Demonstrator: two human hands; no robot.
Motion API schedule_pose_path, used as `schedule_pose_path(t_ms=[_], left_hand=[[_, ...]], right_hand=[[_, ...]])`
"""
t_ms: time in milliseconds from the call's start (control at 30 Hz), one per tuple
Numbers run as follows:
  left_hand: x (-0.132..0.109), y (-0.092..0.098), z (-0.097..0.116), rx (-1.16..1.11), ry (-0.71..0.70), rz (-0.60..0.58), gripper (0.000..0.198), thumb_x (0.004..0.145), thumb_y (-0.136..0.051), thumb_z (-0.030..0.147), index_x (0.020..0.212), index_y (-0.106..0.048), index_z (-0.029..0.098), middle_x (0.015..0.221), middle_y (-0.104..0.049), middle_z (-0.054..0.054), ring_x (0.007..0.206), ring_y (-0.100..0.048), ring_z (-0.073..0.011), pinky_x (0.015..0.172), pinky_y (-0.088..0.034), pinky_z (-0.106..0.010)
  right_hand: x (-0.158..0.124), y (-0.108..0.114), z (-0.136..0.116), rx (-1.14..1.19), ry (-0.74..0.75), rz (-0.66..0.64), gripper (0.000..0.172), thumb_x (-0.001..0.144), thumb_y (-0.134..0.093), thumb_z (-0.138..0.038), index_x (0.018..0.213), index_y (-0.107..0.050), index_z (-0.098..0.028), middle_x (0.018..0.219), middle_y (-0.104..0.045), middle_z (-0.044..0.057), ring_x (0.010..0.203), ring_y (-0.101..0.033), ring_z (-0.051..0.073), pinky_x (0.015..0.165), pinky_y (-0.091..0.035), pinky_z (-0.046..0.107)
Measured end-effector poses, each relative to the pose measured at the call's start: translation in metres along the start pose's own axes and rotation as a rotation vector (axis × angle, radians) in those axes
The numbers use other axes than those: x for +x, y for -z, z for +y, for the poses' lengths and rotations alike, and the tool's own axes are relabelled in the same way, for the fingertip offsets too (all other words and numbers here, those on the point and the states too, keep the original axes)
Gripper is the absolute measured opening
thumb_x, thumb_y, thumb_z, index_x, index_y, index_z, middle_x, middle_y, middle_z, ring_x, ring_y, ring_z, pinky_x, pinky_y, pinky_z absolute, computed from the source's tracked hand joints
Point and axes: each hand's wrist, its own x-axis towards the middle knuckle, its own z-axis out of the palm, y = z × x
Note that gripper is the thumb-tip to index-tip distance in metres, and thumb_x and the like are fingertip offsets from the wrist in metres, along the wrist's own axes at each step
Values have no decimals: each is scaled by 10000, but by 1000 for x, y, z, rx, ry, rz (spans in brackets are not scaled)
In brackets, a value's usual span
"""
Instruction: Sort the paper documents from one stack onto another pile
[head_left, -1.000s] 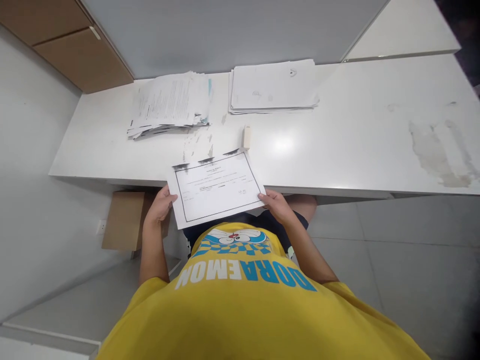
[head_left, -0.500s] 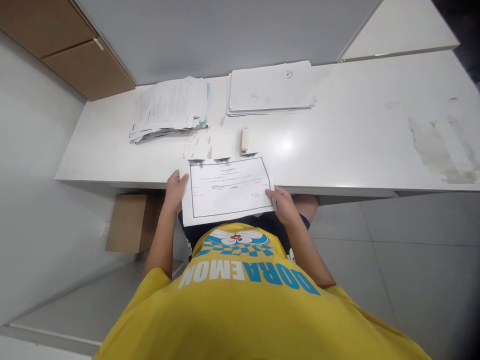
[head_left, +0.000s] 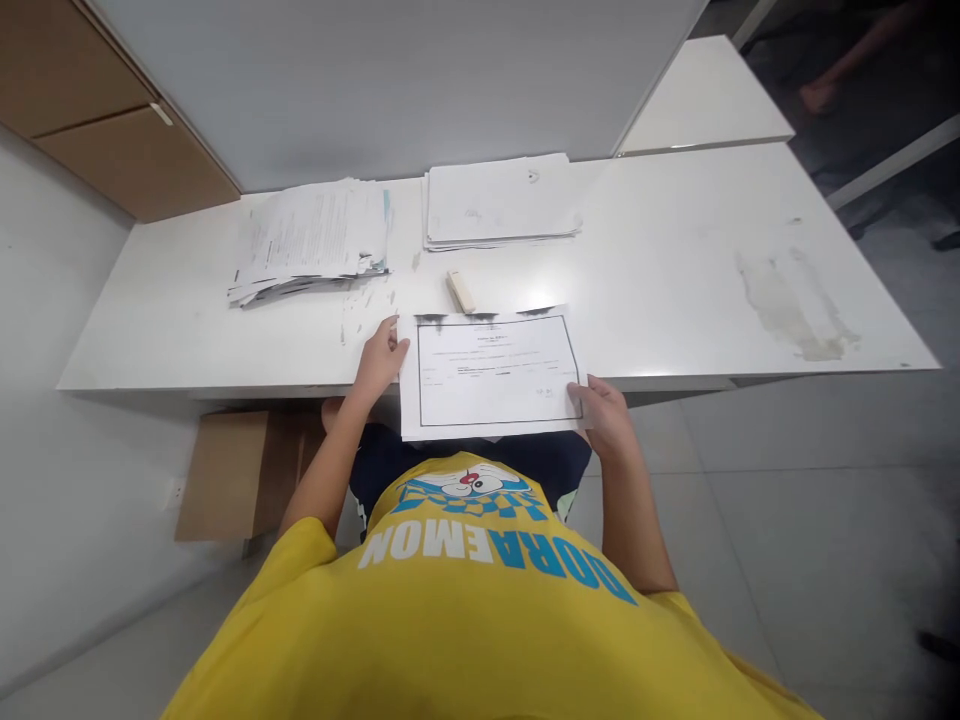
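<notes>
I hold a white printed sheet with a black border (head_left: 491,375) over the near edge of the white table (head_left: 675,290). My left hand (head_left: 379,358) grips its upper left edge, fingers closed on the paper. My right hand (head_left: 606,418) pinches the sheet's lower right corner. The sheet lies nearly square to the table edge, half over my lap. A small cream stapler (head_left: 461,291) lies on the table just beyond the sheet's top edge.
A messy pile of papers (head_left: 311,238) sits at the back left, a tidy stack of white sheets (head_left: 499,203) at the back centre. Worn patches mark the table's right side. A cardboard box (head_left: 225,475) stands under the table at left. Someone's foot (head_left: 817,95) shows far right.
The sheet has turned from tilted to square and shifted right. My left hand moved from its lower left corner up to the upper left edge. The camera view swung.
</notes>
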Motion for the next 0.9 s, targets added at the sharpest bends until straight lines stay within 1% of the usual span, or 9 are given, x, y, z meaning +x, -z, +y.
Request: schedule_pose_path(t_ms=[100, 200, 267, 333, 400, 567, 733, 833, 900], left_hand=[[10, -12, 6, 77, -83, -48, 679, 862, -628, 244, 1515, -447, 203, 913, -635, -64, 867, -630, -263, 917, -483, -419], [16, -22, 7, 193, -210, -65, 720, 884, -610, 264, 1564, -376, 219, 980, -645, -92, 1001, -606, -317, 992, -445, -469], [18, -28, 6, 295, -297, -63, 642, 911, -564, 278, 1537, -426, 227, 1052, -643, -111, 1083, -568, -339, 1036, -412, -499], [19, -34, 4, 387, -343, -63, 536, 933, -516, 281, 1465, -527, 223, 1089, -630, -123, 1105, -545, -344, 1050, -396, -511], [18, -39, 4, 456, -342, -44, 488, 937, -496, 272, 1412, -586, 207, 1110, -619, -137, 1113, -529, -351, 1046, -394, -515], [11, -50, 10, 529, -329, 15, 519, 926, -504, 251, 1438, -549, 187, 1185, -610, -161, 1145, -498, -365, 1014, -401, -508], [6, -55, 17, 553, -336, -16, 510, 952, -476, 290, 1434, -540, 136, 1252, -590, -191, 1156, -494, -371, 999, -408, -512], [10, -59, 17, 503, -359, -13, 537, 964, -464, 319, 1466, -491, 133, 1336, -570, -195, 1226, -478, -374, 1055, -385, -529], [17, -63, 19, 450, -418, -10, 565, 985, -438, 358, 1510, -425, 149, 1438, -524, -184, 1316, -445, -365, 1113, -355, -526]], right_hand=[[15, 16, -10, -103, 62, 0, 253, 685, -740, -359, 902, -731, -231, 907, -778, 40, 883, -720, 258, 757, -589, 344], [35, 31, -26, -256, 124, -10, 273, 697, -716, -356, 934, -735, -222, 934, -770, 39, 902, -701, 250, 755, -568, 328], [48, 38, -38, -356, 140, -1, 294, 692, -706, -345, 953, -738, -213, 944, -764, 41, 908, -688, 247, 747, -552, 323], [60, 43, -49, -431, 149, 2, 305, 681, -700, -331, 953, -743, -200, 945, -760, 45, 898, -680, 244, 730, -536, 314], [69, 45, -58, -471, 155, -13, 306, 673, -699, -321, 946, -749, -191, 935, -758, 49, 878, -675, 240, 706, -524, 305], [83, 48, -73, -462, 70, -102, 271, 659, -708, -284, 910, -757, -195, 811, -744, 38, 781, -674, 218, 654, -512, 284], [103, 53, -83, -432, 10, -76, 205, 632, -718, -219, 830, -753, -183, 724, -724, 52, 707, -673, 227, 586, -513, 293], [120, 59, -87, -414, -17, -56, 206, 628, -709, -183, 829, -749, -177, 714, -721, 62, 689, -677, 229, 582, -521, 305], [129, 66, -89, -402, -15, -28, 206, 636, -706, -176, 838, -745, -181, 712, -720, 68, 678, -676, 230, 590, -529, 320]])
